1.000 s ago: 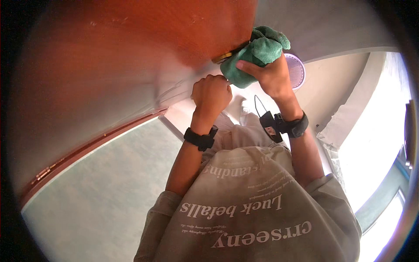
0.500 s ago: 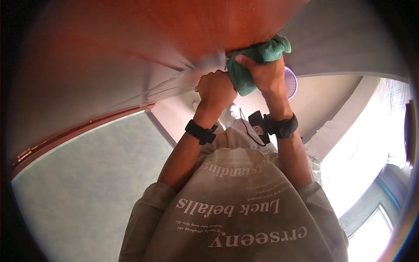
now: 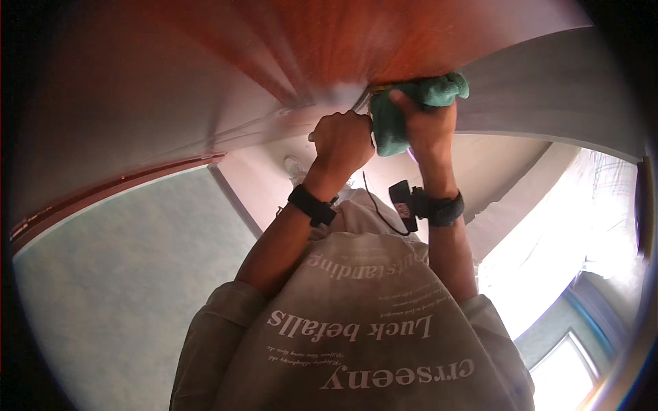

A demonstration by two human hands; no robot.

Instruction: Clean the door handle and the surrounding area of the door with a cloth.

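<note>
A reddish-brown wooden door [image 3: 329, 41] fills the top of the view, its edge running down close to my hands. My left hand [image 3: 343, 142] is closed in a fist beside that edge. A pale tip of what looks like a door handle [image 3: 312, 137] pokes out at its little-finger side; the rest is hidden under the fingers. My right hand [image 3: 432, 130] grips a folded green cloth [image 3: 391, 127], thumb on top. The cloth lies against the door's edge, its bunched end sticking out past my fingers to the right.
Below lies a pale floor [image 3: 267, 157], with a light shoe [image 3: 293, 166] on it. A pale green wall panel [image 3: 137, 253] with a brown frame is at left. A grey curved surface [image 3: 548, 89] rises at right, near a bright window area [image 3: 548, 240]. Black straps sit on both wrists.
The cloth and my right hand have shifted slightly right and nearer along the door's edge. The door fills more to the right, and the purple round thing behind my right hand is now mostly hidden.
</note>
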